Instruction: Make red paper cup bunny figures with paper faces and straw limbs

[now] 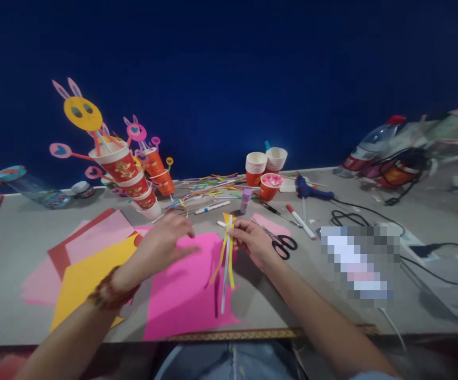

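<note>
My right hand (248, 240) pinches a small bundle of pipe cleaners (226, 264), one white and longer, the others yellow, hanging down over bright pink paper (189, 295). A small orange-yellow piece (228, 217) shows at the bundle's top; how it is joined I cannot tell. My left hand (165, 243), fingers apart and holding nothing visible, hovers over the pink paper's upper left. Black-handled scissors (282, 245) lie just right of my right hand, partly over light pink paper (274, 226). A purple glue stick (245, 201) stands behind it.
Stacked red cups with a yellow bunny face (83, 113) stand at left. Yellow paper (90, 279) lies under my left forearm. Loose pipe cleaners (209, 187), more cups (255, 169) and a blue glue gun (312, 189) lie behind. A cord (367, 211) and a bottle (367, 148) are at right.
</note>
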Available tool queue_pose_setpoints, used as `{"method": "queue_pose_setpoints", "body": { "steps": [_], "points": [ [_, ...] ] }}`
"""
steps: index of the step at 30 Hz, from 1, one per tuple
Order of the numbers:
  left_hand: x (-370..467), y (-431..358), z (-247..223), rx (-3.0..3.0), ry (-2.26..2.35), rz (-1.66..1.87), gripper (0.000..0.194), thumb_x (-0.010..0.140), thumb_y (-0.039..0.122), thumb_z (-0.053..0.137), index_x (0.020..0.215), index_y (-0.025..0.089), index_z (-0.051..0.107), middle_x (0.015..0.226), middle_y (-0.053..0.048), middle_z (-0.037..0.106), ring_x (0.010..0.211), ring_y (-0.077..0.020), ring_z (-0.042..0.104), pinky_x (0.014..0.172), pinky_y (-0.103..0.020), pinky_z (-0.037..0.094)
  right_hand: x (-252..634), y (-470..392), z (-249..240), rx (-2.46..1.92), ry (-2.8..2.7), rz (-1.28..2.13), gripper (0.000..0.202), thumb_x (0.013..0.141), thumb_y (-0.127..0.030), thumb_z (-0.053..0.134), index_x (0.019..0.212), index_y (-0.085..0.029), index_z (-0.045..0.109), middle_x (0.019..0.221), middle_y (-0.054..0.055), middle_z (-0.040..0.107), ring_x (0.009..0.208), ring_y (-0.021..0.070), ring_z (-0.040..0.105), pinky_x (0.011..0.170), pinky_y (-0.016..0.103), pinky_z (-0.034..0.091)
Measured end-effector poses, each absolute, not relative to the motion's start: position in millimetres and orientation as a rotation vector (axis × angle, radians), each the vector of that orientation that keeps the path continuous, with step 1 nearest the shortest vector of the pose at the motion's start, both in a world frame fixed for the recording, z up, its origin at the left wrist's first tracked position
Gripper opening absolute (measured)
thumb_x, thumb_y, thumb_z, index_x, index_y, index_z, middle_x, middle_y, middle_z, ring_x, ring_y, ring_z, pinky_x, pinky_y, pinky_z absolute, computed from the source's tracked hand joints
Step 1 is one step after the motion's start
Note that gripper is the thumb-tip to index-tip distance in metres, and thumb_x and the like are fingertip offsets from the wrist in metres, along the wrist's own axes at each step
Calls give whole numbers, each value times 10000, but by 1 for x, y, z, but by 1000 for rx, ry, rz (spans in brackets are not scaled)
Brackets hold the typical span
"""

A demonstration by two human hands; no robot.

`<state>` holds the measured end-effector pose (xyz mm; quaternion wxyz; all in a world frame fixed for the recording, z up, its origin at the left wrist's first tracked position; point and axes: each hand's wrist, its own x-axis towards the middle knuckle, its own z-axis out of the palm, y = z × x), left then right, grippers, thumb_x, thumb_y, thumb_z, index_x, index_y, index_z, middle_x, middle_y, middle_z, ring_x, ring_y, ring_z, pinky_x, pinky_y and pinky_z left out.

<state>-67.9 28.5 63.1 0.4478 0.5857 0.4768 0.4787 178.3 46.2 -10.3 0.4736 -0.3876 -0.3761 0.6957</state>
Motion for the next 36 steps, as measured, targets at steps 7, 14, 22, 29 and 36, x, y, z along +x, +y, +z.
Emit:
{"method": "queue_pose_setpoints", "body": {
  "steps": [7,14,22,29,36],
  "points": [
    [-6,11,23,1378,917,826,238,878,427,702,824,196,676,866,-51,721,852,-208,673,782,-285,513,173,38,-11,-980,-998,1604,347,606,-425,898,710,-188,666,586,-50,578,488,84,444,460,213,357],
    [22,-3,-6,756,746,721,409,851,541,704,974,201,514,794,-72,753,615,-215,740,568,-292,555,169,33,-12,-976,-1086,1544,268,658,-401,860,664,-207,675,662,-25,588,606,123,513,565,240,439],
    [26,-1,-17,792,680,831,347,908,502,651,857,171,560,631,-1,664,431,-103,592,494,-228,534,166,33,-12,-958,-1019,1590,332,626,-389,888,646,-191,621,742,-37,558,552,76,463,488,202,388],
    [23,0,-27,747,562,809,270,976,430,559,892,175,555,590,24,620,318,-64,450,404,-215,522,165,33,-14,-961,-1016,1660,375,632,-426,896,674,-187,610,686,-53,546,488,63,463,454,201,369],
    [17,4,-37,723,459,763,225,1006,356,499,916,157,552,599,5,653,316,-76,483,417,-235,550,165,33,-16,-932,-1090,1672,375,680,-452,869,686,-178,613,658,-58,533,469,62,477,442,198,353]
  ]
}}
